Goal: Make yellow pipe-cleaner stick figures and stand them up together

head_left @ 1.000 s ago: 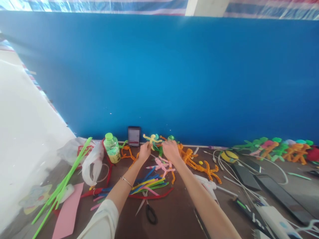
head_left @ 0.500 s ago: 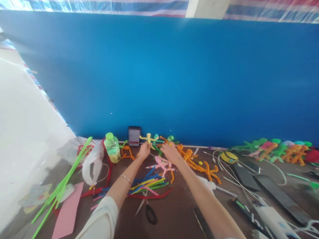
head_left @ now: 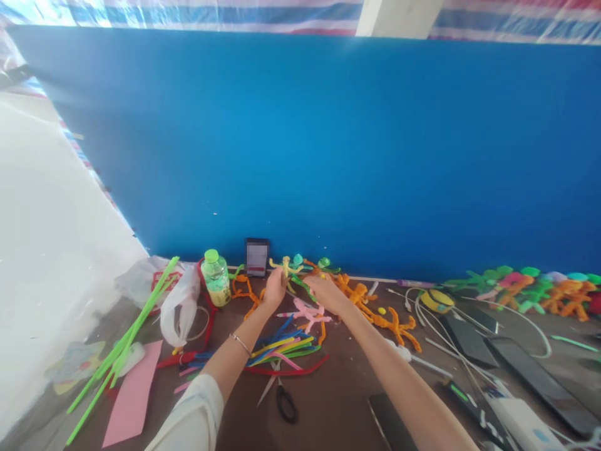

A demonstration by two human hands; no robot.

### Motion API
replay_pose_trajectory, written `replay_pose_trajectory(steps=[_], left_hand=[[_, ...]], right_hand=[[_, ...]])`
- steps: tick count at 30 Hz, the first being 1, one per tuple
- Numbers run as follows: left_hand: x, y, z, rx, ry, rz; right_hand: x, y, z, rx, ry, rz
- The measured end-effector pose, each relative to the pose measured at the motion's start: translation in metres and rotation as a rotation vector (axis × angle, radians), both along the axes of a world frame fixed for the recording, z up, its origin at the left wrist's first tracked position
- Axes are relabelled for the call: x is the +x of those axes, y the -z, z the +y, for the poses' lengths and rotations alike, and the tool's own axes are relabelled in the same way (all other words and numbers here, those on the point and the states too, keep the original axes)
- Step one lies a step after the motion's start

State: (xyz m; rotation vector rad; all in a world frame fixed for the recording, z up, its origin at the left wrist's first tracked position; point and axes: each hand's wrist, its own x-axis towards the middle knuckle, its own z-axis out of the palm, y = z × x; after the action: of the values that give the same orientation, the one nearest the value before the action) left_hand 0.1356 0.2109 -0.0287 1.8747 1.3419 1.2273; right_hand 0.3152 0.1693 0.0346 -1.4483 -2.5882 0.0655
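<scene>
My left hand is closed around the lower part of a yellow pipe-cleaner figure, whose head and arms stick up above the fingers. To its right, my right hand has its fingers curled together beside a green pipe-cleaner figure. What those fingers hold, if anything, is hidden. A small yellow spot shows by the right hand's knuckles. Just below and between the hands lies a pink pipe-cleaner figure. Orange pipe-cleaner figures lie right of the right hand.
Loose coloured pipe cleaners and scissors lie in front. At left are a green-capped bottle, a plastic bag, long green pipe cleaners and pink paper. A phone leans on the blue panel. Cables and finished figures lie right.
My left hand has lowered the yellow figure slightly and turned it, so its arms now point more upward. My right hand stays nearly in place. The whole view has shifted a little.
</scene>
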Motion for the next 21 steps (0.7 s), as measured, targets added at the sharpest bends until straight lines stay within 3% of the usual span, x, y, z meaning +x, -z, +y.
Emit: replay_pose_trajectory(steps=[6, 13, 18, 21], left_hand=[[-0.002, -0.007, 0.0, 0.08, 0.061, -0.101], [0.0, -0.008, 0.007, 0.079, 0.065, -0.18], [-0.003, -0.01, 0.008, 0.05, 0.118, -0.179], [-0.004, -0.01, 0.005, 0.035, 0.132, -0.187]], right_hand=[[0.017, -0.007, -0.001, 0.004, 0.132, 0.205], [0.019, -0.024, 0.004, 0.137, 0.204, 0.307], [0.016, -0.028, -0.008, 0.345, -0.023, 0.035], [0.018, -0.02, -0.012, 0.462, -0.056, -0.121]])
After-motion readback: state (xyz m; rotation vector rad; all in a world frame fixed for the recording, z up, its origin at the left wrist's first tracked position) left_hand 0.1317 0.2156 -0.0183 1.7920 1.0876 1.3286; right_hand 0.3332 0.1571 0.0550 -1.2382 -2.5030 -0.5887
